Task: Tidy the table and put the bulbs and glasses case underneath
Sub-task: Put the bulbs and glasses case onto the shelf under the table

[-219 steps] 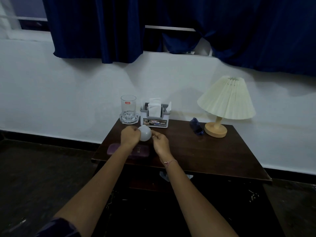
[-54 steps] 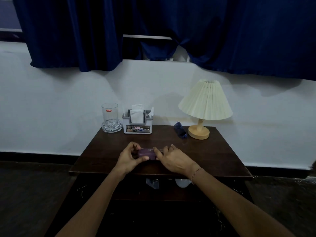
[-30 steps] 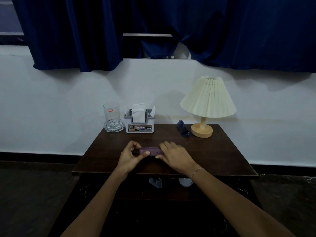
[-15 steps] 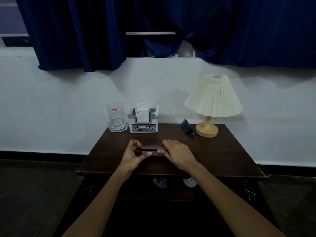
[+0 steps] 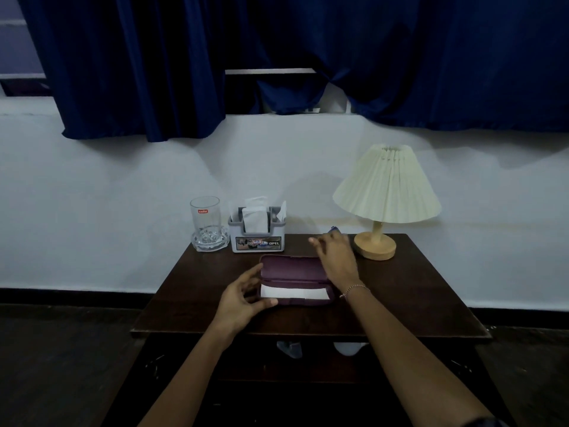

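A purple glasses case (image 5: pixel 292 269) lies open in the middle of the dark wooden table (image 5: pixel 415 297), lid raised, with a white cloth (image 5: pixel 294 292) in its lower half. My left hand (image 5: pixel 243 298) holds the case's left end, thumb on the front edge and fingers at the lid. My right hand (image 5: pixel 337 260) reaches past the case's right end, fingers spread over the blue glasses (image 5: pixel 334 230), which are almost hidden beside the lamp base. Two bulbs, a left bulb (image 5: pixel 289 348) and a right bulb (image 5: pixel 348 348), show on the shelf under the table.
A pleated cream lamp (image 5: pixel 386 186) stands at the back right. A drinking glass (image 5: pixel 205 220) in a glass dish and a grey napkin holder (image 5: pixel 257 238) stand at the back left. A white wall and blue curtains lie behind; dark floor surrounds the table.
The case was shut between both hands; now its lid is up. My right hand has left the case and moved back right to the glasses by the lamp.
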### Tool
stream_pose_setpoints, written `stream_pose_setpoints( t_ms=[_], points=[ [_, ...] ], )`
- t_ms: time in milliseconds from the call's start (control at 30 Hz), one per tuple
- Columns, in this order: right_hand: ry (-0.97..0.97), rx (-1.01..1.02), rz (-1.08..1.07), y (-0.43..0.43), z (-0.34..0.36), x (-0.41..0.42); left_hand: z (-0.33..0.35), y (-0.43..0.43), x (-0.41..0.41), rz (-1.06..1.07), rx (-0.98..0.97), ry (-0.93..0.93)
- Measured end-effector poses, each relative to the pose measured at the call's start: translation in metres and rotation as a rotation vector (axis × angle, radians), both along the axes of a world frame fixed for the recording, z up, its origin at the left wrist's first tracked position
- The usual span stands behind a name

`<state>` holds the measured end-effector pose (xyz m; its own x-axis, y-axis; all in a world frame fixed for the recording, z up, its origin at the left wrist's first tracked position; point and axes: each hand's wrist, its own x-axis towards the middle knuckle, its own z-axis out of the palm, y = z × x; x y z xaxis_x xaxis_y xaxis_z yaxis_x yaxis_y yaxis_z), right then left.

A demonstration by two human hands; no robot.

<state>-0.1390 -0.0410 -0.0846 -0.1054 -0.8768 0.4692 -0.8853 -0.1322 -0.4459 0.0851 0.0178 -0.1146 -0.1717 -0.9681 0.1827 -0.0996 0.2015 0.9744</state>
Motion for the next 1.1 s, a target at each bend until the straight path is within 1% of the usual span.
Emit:
stream_pose_setpoints(
  t_ms=[33, 67, 133, 267, 333, 433, 500, 567, 600, 667, 733, 767, 800, 833, 967, 1033, 1100],
  points=[
    [0.096, -0.034, -0.084, -0.003, -0.002, -0.006, 0.000, -0.001, 0.000, 0.003, -0.002, -0.005],
    [0.190, -0.025, -0.149, -0.005, -0.003, -0.011, -0.001, -0.001, 0.000, 0.004, -0.002, -0.007],
    [0.294, 0.057, -0.228, -0.009, -0.007, -0.020, -0.001, -0.001, 0.001, 0.004, 0.004, -0.009],
    [0.347, 0.242, -0.262, -0.010, -0.013, -0.025, -0.002, -0.001, 0.001, -0.002, -0.001, -0.033],
    [0.373, 0.228, -0.257, -0.007, -0.015, -0.022, -0.003, -0.002, 0.001, -0.002, -0.003, -0.034],
    [0.416, 0.138, -0.250, 0.000, -0.016, -0.020, -0.003, -0.002, 0.000, -0.003, -0.003, -0.045],
    [0.376, 0.084, -0.232, 0.006, -0.016, -0.021, -0.003, -0.002, 0.000, -0.002, 0.003, -0.050],
    [0.282, 0.027, -0.198, 0.016, -0.015, -0.022, -0.003, -0.002, 0.000, 0.002, 0.003, -0.057],
    [0.200, -0.010, -0.186, 0.023, -0.014, -0.022, -0.003, -0.002, 0.001, 0.000, 0.004, -0.061],
    [-0.052, -0.103, -0.203, 0.041, -0.013, -0.022, -0.003, -0.002, 0.002, -0.006, 0.006, -0.062],
    [-0.301, -0.224, -0.286, 0.056, -0.011, -0.021, -0.001, -0.003, 0.002, 0.000, -0.001, -0.067],
    [-0.365, -0.279, -0.324, 0.064, -0.010, -0.020, 0.000, -0.003, 0.002, 0.004, 0.001, -0.064],
    [-0.373, -0.326, -0.324, 0.070, -0.008, -0.019, 0.000, -0.003, 0.001, 0.007, 0.004, -0.060],
    [-0.329, -0.364, -0.280, 0.075, -0.008, -0.017, 0.000, -0.002, 0.001, 0.011, 0.007, -0.055],
    [-0.048, -0.377, -0.022, 0.086, -0.013, -0.006, 0.000, -0.001, -0.001, 0.025, 0.007, -0.051],
    [-0.007, -0.374, 0.014, 0.087, -0.015, -0.005, 0.001, -0.001, -0.001, 0.025, 0.011, -0.051],
    [-0.012, -0.372, 0.020, 0.087, -0.015, -0.006, 0.000, -0.002, -0.001, 0.027, 0.011, -0.052]
  ],
)
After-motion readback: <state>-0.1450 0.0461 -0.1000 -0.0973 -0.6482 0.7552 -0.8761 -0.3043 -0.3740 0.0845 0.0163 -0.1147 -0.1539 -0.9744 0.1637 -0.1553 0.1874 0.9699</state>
